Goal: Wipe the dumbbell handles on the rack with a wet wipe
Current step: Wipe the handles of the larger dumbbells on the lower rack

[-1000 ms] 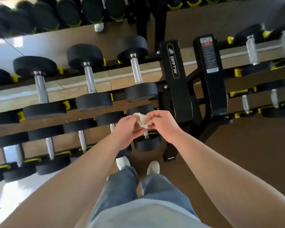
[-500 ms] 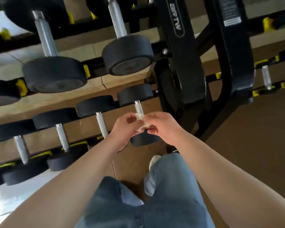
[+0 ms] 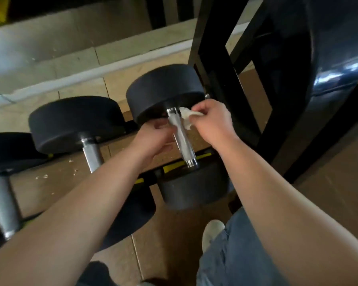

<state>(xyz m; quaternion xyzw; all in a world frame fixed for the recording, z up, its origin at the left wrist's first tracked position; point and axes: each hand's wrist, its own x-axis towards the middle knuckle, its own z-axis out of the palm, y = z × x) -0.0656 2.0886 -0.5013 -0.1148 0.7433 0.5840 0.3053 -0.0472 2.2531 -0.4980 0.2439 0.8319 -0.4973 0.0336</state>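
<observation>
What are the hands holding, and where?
The right hand pinches a crumpled wipe by its right edge, beside the dumbbell handle. The left hand curls by the handle; its grip cannot be told.

Brown floor (image 3: 335,182); pale tiles (image 3: 74,65) behind; white strip (image 3: 112,68).

Dumbbell (image 3: 165,89) heads are seen as plain matte black. Handle (image 3: 183,141) is read as bright silver, shinier at the end collars. Wipe (image 3: 187,117) is noted off-white. Rack (image 3: 215,58) is finished in gloss black, with blue-white glare picked up at right. Yellow pads (image 3: 174,167) are set on its black rail. Floor (image 3: 329,172) is shown brown, dotted with pale flecks (image 3: 41,176). Tiles (image 3: 81,62) are beige, crossed by a whitish strip. Jeans (image 3: 236,254) are faded blue; shoe (image 3: 212,232) white.
</observation>
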